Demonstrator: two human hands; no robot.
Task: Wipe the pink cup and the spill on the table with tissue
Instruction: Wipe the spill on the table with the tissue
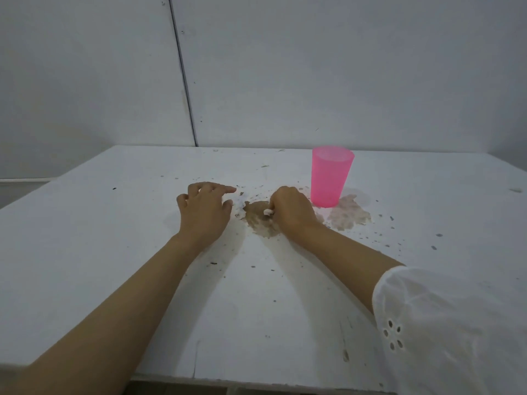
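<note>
Pink cup [330, 178] upright beside brown spill [258, 222], tissue [267, 212] on it.

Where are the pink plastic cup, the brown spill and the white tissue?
Pink plastic cup [330, 178]: head view, middle of its side wall.
Brown spill [258, 219]: head view, its dark patch.
White tissue [268, 212]: head view, tip poking from the right hand [292, 212].

A pale grey-white wall [313, 67] is seen behind, built of flat panels; a dark seam [182, 69] is drawn down it left of centre, slightly slanted, and a few small dark specks are scattered near it. A white table [99, 252] is set with its far edge at the wall's foot, its top scuffed and scratched toward the front edge. At the far left, beyond the table's side, a pale horizontal ledge [22, 180] is glimpsed low on the wall. The room is lit softly and evenly, and only faint shadows are cast.
</note>
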